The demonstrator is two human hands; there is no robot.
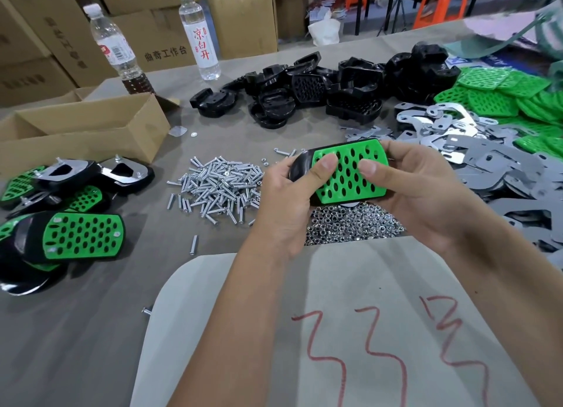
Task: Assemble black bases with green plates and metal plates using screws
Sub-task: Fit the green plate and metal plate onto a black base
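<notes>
- Head view: far left of my hands I see finished assemblies (82,236)
- screws (219,184) heaped just left of my left hand (286,205)
- left hand grips the black base (300,163), thumb on the green plate (350,169)
- right hand (417,193) grips its other end, thumb pressing the plate
- metal plates (493,160) piled to the right

Held green plate (350,170): bright green, oval-hole grid, on glossy black base (300,166). Screws (219,184) silver, metal plates (493,160) far right grey. Near sheet (350,330) pale with red scrawl, possibly numerals.
</notes>
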